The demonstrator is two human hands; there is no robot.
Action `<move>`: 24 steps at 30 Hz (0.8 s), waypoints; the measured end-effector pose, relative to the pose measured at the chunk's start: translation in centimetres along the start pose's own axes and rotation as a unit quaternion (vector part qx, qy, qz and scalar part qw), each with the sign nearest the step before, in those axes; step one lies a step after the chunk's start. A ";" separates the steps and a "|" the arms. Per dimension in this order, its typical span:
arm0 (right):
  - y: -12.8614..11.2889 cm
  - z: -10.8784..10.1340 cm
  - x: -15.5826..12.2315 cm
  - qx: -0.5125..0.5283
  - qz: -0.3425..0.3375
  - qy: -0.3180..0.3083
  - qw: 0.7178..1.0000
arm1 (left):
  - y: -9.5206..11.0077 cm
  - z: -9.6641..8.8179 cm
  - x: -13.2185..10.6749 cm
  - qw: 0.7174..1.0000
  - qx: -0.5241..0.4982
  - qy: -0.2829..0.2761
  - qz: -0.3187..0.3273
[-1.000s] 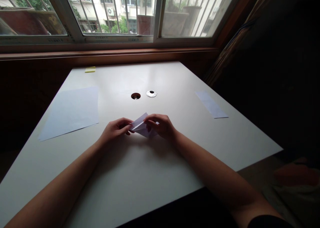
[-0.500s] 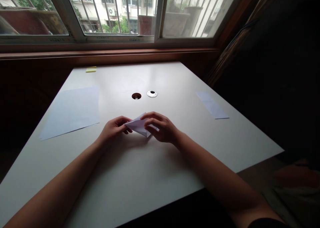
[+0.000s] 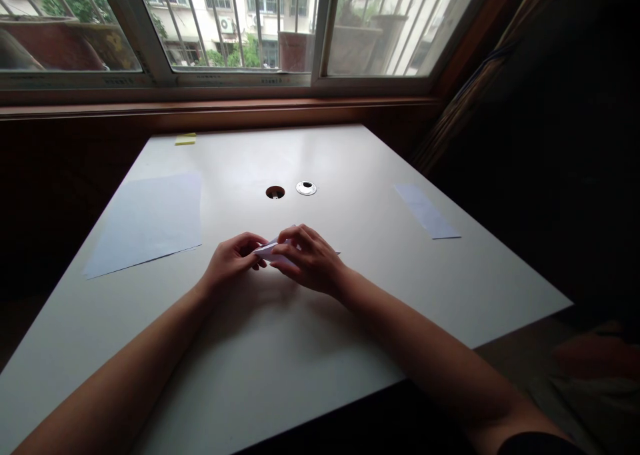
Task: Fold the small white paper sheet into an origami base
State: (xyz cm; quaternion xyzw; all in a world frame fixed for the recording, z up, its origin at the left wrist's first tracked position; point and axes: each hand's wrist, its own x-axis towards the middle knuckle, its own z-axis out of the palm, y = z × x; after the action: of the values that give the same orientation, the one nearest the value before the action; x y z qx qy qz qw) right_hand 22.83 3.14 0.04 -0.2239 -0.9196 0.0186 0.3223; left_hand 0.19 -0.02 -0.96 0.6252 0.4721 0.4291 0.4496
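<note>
White tabletop (image 3: 500, 295) spread wide here, and out at nine o'clock there's a big pale sheet (image 3: 145, 222) lying flat! Up to ten, hugging the far edge, some small yellow slips (image 3: 185, 143). Nearer the middle, a round hole (image 3: 273, 190), and at its three o'clock, just beside it, a white ring (image 3: 305, 190). Over to three: a narrow paper strip (image 3: 427, 212), angled along the side. Twelve o'clock, it's the window frame (image 3: 324, 28), bars (image 3: 258, 22) behind, a reddish pot (image 3: 295, 52) too! Air-conditioner (image 3: 227, 25) at eleven, across the way. Bunched curtain (image 3: 465, 102) at two. Down at four, something reddish (image 3: 595, 355), too dark to name.
</note>
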 end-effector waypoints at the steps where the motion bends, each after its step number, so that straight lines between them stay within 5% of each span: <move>1: -0.1 0.0 0.1 0.001 0.014 0.005 1.000 | 0.1 0.0 0.0 1.000 -0.002 0.006 0.005; 10: -0.8 0.1 0.5 0.014 0.068 0.007 0.998 | 0.3 0.5 -0.4 0.998 0.011 0.043 0.046; 24: 0.9 -0.7 -0.4 0.128 0.085 0.170 0.973 | 0.0 0.2 0.2 0.991 -0.041 0.125 -0.007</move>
State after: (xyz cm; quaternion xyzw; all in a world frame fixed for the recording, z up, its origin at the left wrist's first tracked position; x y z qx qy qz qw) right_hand 23.91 3.72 0.19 -0.2577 -0.8189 0.1247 0.4973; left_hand 0.43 0.18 -1.02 0.5444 0.5108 0.5200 0.4152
